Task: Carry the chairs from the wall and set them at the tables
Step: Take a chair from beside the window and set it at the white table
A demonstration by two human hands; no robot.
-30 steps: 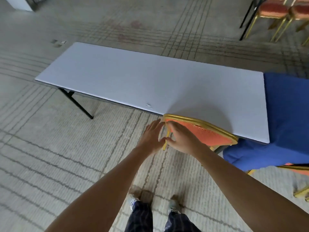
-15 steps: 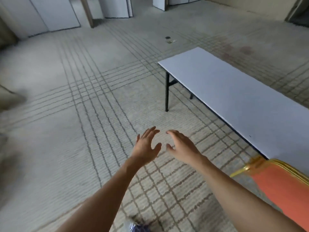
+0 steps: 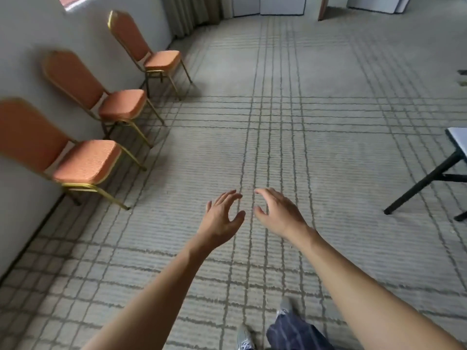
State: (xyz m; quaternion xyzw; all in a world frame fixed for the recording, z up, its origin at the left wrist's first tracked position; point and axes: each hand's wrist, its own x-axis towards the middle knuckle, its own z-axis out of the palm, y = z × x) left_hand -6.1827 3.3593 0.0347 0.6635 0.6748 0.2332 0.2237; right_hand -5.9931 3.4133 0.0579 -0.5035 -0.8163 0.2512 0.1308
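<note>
Three chairs are standing in a row along the wall (image 3: 22, 46) on the left side of the room. Each one is showing an orange seat, an orange back and gold legs. The near chair (image 3: 87, 161) is standing closest to the person. The middle chair (image 3: 122, 103) is standing just past it. The far chair (image 3: 161, 60) is standing farther down, near a curtain (image 3: 192, 13). All three are keeping their backs to the wall and facing out over the floor (image 3: 328, 97), a grey carpet with dark crossing lines.

Both hands are reaching out in front of the person, above the carpet. The chairs are standing well off to the left of them. The near chair is the closest one to the left hand (image 3: 222, 218).

The left hand is hanging open, with its fingers spread and a little bent. The right hand (image 3: 278, 213) is hanging open too, with its fingers loosely curved and its thumb pointing at the left hand. Each hand is holding nothing. They are floating side by side with a small gap between them. Both bare arms are stretching forward.

At the right edge, a corner of a white tabletop (image 3: 458, 138) is peeking in, resting on a black leg (image 3: 424, 183), well apart from the hands and the chairs. At the bottom, a grey shoe (image 3: 243, 341) is showing.
</note>
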